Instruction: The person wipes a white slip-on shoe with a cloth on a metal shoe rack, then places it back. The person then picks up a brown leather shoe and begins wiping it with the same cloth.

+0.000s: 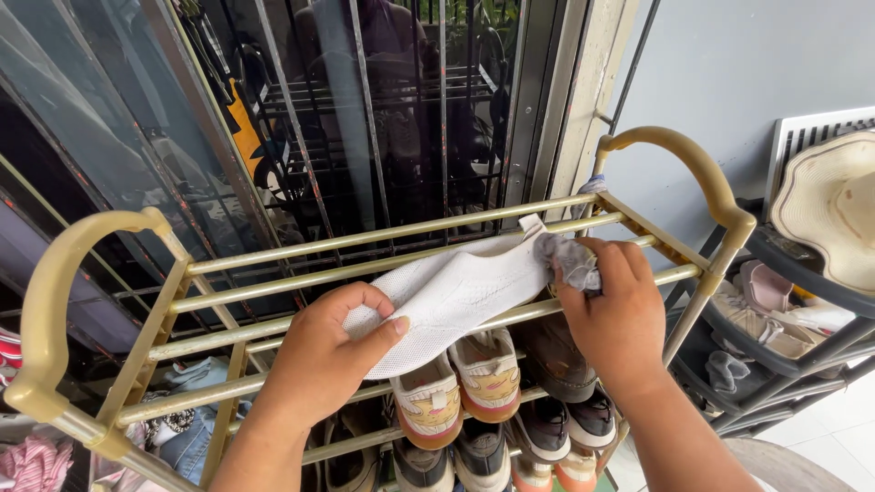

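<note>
A white knit shoe (pixel 451 296) lies sideways on the rack's (pixel 383 235) top bars. The left hand (pixel 319 360) pinches its toe, while the right hand (pixel 612 314) presses a grey rag (pixel 570 260) against its heel opening.

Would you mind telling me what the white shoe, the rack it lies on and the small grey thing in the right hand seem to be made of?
The white shoe looks like knit fabric: a fine mesh texture, matte and soft. The rack seems to be metal tubing with a dull gold finish, judging by its thin, faintly shiny bars. The grey thing pinched by the right hand appears to be crumpled cloth, probably a rag.
</note>
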